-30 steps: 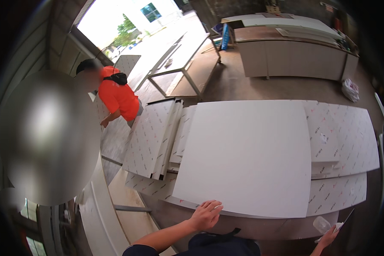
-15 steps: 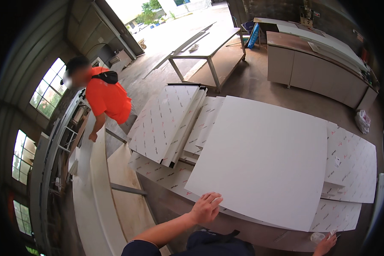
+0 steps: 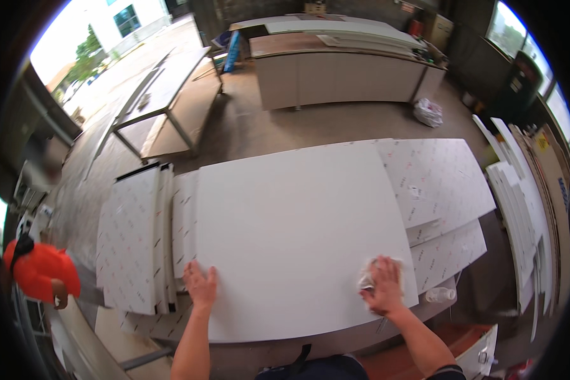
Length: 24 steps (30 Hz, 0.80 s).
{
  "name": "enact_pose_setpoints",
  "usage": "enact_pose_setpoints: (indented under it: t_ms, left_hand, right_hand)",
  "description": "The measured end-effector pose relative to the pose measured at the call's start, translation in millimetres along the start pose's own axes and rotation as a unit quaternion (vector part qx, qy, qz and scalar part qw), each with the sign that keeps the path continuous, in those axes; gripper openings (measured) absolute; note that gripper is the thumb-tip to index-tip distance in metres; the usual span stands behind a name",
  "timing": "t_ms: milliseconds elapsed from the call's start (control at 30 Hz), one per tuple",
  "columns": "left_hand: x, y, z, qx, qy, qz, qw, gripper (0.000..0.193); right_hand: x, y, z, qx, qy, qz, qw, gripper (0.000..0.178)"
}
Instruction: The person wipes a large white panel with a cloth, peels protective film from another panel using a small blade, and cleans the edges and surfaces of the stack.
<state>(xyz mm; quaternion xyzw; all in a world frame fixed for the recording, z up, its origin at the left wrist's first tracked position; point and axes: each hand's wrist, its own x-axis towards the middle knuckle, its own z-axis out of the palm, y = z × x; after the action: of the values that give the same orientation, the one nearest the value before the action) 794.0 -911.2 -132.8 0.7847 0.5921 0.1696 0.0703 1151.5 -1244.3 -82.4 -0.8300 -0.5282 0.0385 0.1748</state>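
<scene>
A large plain white panel [image 3: 297, 234] lies flat on a stack of boards in front of me. My left hand [image 3: 201, 285] rests at the panel's left edge, fingers spread, holding nothing. Near the panel's right edge, my right hand [image 3: 385, 286] presses a crumpled white cloth [image 3: 365, 278] against the surface. The cloth is partly hidden under the palm and fingers. Just right of that hand, a small clear plastic bottle [image 3: 439, 295] lies beside the panel.
Film-covered boards [image 3: 434, 177] stick out on the right; more boards [image 3: 130, 244] are stacked left. A person in orange [image 3: 41, 271] is at far left. Behind stand a metal-framed table [image 3: 171, 104] and a long workbench [image 3: 335, 79]. Upright panels [image 3: 516, 221] lean at right.
My view has turned right. My left hand has come down onto the panel's left edge. My right hand has moved from beside the bottle onto the panel with the cloth.
</scene>
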Motion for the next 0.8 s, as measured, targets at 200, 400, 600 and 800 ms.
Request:
enact_pose_setpoints:
  t_ms: [200,400,600,800]
  left_hand:
    - [16.8,40.2,3.6,0.064,-0.077,-0.054,0.993,0.064]
    - [18.7,31.6,1.7,0.108,-0.103,-0.039,0.988,0.062]
    - [21.8,38.0,3.1,0.097,-0.12,-0.041,0.987,0.063]
    - [22.2,31.4,3.1,0.081,-0.12,-0.04,0.989,0.065]
  right_hand:
    - [137.1,56.4,15.6,-0.071,-0.019,0.091,0.993,0.072]
    - [167.2,12.8,57.9,-0.04,-0.039,0.043,0.998,0.069]
    - [133.6,45.1,28.7,-0.078,-0.06,0.125,0.987,0.065]
    - [147.4,1.7,36.4,-0.031,-0.109,0.08,0.99,0.065]
